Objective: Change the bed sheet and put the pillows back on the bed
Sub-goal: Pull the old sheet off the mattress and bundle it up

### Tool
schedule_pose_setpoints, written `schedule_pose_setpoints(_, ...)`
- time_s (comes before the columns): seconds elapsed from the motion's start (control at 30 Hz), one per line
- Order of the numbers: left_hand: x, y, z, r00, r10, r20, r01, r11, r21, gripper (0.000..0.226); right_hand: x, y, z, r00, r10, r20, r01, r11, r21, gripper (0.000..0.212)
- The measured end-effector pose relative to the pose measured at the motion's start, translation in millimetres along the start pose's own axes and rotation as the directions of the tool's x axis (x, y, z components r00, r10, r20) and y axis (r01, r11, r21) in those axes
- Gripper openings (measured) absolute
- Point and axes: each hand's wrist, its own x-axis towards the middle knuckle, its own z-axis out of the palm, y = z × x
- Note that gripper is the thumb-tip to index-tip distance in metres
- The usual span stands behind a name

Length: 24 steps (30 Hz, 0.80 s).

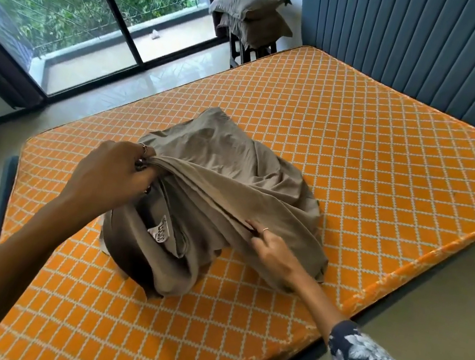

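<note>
Gripping bunched taupe fabric bed sheet [220, 202] on bare orange diamond-quilted mattress [373, 157]: left hand [109, 175] fisted on raised fold, right hand [274, 251] pinching edge, both arms outstretched.

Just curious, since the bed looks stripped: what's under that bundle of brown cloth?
The bunched sheet lies on the bare orange mattress, gripped by the left hand and right hand. Whatever sits directly beneath the bundle is covered.
</note>
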Motion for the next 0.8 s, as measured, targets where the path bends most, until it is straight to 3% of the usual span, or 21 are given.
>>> schedule_pose_setpoints(0.1, 1, -3, -1, 1.0, 0.01, 0.006, -0.01, 1.0, 0.005, 0.032, 23, -11, -43, 0.999, 0.018, -0.037, -0.017, 0.999, 0.039, 0.053)
schedule_pose_setpoints(0.2, 0, -5, 0, 0.999, 0.032, 0.016, -0.032, 0.999, 0.006, 0.038, 47, -42, -95, 0.992, 0.061, -0.114, -0.062, 0.998, -0.008, 0.04)
schedule_pose_setpoints(0.37, -3, -8, 1, 0.998, 0.057, 0.01, -0.056, 0.998, -0.009, 0.031, 76, -90, -153, 0.974, -0.018, -0.226, 0.028, 0.999, 0.039, 0.048)
schedule_pose_setpoints(0.53, -4, -12, 0, 0.999, 0.038, -0.017, -0.038, 0.999, 0.027, 0.033, 84, -94, -154, 0.939, -0.136, -0.317, 0.153, 0.988, 0.03, 0.056)
schedule_pose_setpoints(0.8, -6, -15, 1, 0.999, -0.006, 0.045, 0.003, 0.999, 0.052, 0.032, 85, -63, -103, 0.965, -0.164, -0.203, 0.146, 0.984, -0.098, 0.072)
